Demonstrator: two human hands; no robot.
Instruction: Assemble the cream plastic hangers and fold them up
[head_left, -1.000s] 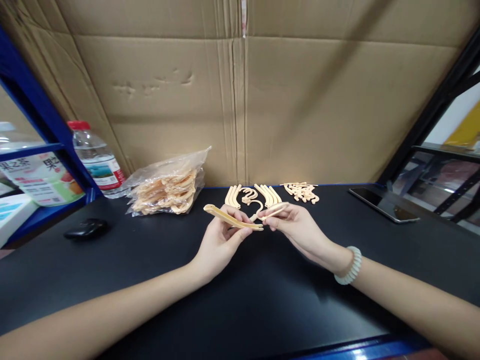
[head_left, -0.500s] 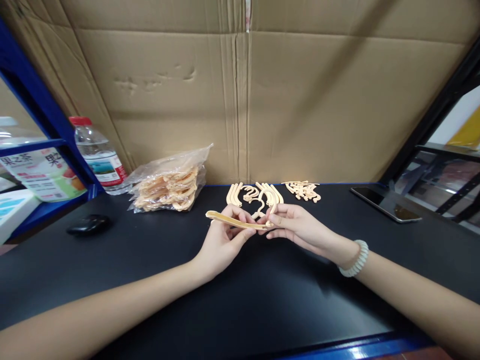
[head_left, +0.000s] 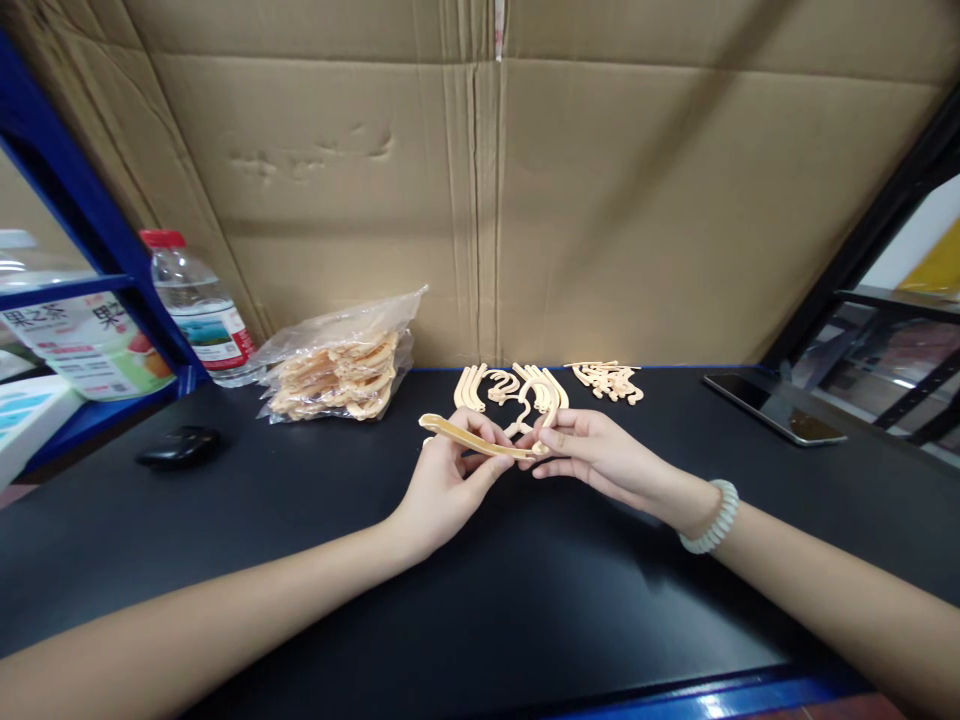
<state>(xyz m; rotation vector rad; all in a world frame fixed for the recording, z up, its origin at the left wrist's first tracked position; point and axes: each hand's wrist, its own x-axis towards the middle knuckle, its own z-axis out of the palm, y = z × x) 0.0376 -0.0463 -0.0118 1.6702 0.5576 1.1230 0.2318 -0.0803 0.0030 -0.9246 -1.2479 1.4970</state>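
With long tan strip point(head_left: 461, 436) pinched in left grip point(head_left: 442, 482) and curved tan strip point(head_left: 554, 408) pinched in right grip point(head_left: 592, 448), could skew or slip at the near-touching ends above the counter point(head_left: 480, 600) from off-axis fingertip pressure.

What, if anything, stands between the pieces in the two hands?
Nothing visible: the long piece in the left hand and the curved piece in the right hand appear to meet at their near ends.

Cardboard point(head_left: 360, 230): moderately bright, crossed by soft diagonal shadow
Tabletop point(head_left: 495, 600): dark, with dull sheen
Plastic bag point(head_left: 337, 355): small glare spots
Blue shelf point(head_left: 82, 200): stretched at picture edge
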